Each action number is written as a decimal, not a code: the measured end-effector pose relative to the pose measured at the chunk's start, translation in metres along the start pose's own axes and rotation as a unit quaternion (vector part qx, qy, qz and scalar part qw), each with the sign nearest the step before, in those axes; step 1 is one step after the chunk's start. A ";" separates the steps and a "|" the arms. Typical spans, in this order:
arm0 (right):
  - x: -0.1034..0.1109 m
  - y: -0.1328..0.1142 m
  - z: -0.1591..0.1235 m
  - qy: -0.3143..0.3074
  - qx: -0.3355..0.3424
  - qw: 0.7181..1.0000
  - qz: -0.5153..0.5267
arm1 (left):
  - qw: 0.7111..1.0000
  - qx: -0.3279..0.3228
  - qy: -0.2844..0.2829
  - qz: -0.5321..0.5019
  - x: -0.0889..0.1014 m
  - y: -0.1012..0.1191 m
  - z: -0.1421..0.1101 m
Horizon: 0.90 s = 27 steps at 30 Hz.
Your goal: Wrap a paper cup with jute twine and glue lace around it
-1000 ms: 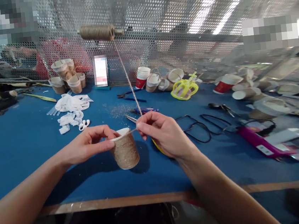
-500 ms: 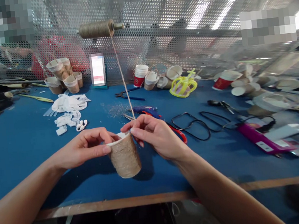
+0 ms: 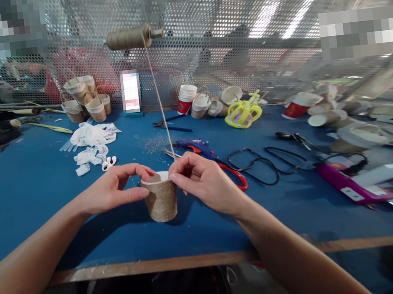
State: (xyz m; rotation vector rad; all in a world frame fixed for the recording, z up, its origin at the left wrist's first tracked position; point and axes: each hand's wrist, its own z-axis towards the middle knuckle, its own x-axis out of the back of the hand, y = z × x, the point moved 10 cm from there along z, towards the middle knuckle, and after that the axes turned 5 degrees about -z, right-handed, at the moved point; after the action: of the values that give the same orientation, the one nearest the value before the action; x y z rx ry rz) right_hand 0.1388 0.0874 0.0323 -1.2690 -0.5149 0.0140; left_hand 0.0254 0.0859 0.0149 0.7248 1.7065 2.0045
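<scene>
A paper cup wrapped in brown twine (image 3: 161, 200) is held just above the blue table (image 3: 29, 192), near its front edge. My left hand (image 3: 111, 191) pinches the cup's rim and side from the left. My right hand (image 3: 200, 181) is closed on the twine strand (image 3: 159, 99) at the cup's right rim. The strand runs taut up to a twine spool (image 3: 129, 37) on a peg on the perforated metal screen.
Behind my hands lie a blue glue gun (image 3: 196, 146), red-handled scissors (image 3: 232, 173) and black cable loops (image 3: 268, 160). A yellow crown (image 3: 243, 113), paper cups (image 3: 187, 99), wrapped cups (image 3: 84, 100) and white scraps (image 3: 92, 137) stand farther back. A purple box (image 3: 351, 182) lies right. A person sits behind the screen.
My right hand moved left to the cup's rim, drawing the twine in. The cup went from tilted to upright in my left hand.
</scene>
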 end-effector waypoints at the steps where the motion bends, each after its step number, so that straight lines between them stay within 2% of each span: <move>1: -0.001 -0.001 -0.001 0.001 0.005 1.000 -0.022 | 1.000 0.001 0.009 0.025 0.000 0.000 0.000; 7: -0.005 -0.005 -0.003 0.018 0.027 0.994 -0.105 | 0.989 0.009 0.065 0.132 -0.009 0.005 0.002; 14: -0.010 -0.010 -0.003 0.024 0.049 0.990 -0.128 | 0.981 0.022 0.135 0.138 -0.009 0.006 0.002; 19: -0.012 -0.010 -0.005 0.027 0.051 0.990 -0.129 | 0.978 0.002 0.154 0.137 -0.009 0.008 0.001; 23: -0.012 -0.009 -0.004 0.029 0.026 0.995 -0.097 | 0.977 -0.012 0.154 0.147 -0.009 0.011 0.000; 27: -0.014 0.005 0.001 0.009 -0.058 0.998 0.026 | 0.978 -0.011 0.144 0.151 -0.009 0.012 -0.001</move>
State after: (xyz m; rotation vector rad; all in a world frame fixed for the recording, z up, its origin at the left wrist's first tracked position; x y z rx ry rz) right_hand 0.1275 0.0853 0.0233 -1.3945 -0.4722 0.0176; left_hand 0.0321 0.0771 0.0250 0.7520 1.8172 2.4347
